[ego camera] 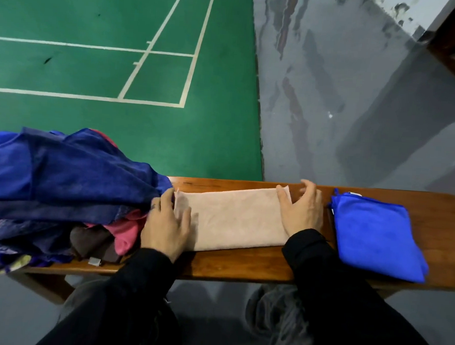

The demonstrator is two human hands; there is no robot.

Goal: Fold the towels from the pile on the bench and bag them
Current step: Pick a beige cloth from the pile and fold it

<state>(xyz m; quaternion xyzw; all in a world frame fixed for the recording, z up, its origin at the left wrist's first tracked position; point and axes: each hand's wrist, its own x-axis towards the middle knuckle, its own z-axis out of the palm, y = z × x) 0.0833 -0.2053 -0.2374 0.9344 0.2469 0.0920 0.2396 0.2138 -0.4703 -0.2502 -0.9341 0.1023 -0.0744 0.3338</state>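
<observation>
- I see one wooden bench [242, 266] running across the view, and everything I work with lies on it.
- One beige towel [231, 220] lies flat at the middle of the bench, folded into a long strip running left to right.
- My left hand [166, 226] rests palm-down on the left end of that strip, fingers straight and together, pressing the cloth rather than pinching it.
- My right hand [302, 213] sits at the right end; the thumb lies on the cloth, the fingers are arched and spread over the far corner. I cannot tell whether they grip the edge or only touch it.
- One pile of towels [60, 188] crowds the left part of the bench: dark blue cloth on top, pink and brown pieces showing at its lower right, a patterned purple piece at the near left edge. I cannot count the towels in it.
- The pile touches the left end of the beige towel and my left hand, with dark blue cloth hanging just beside the fingers, so that side is tight.
- One bright blue folded cloth [377, 235] lies to the right, just beside my right wrist and apart from the beige towel; a small loop and a white tag show at its far edge. Towel or bag, I cannot tell.
- Beyond the bench lie a green court floor [107, 71] with white lines and a grey floor [344, 113].
</observation>
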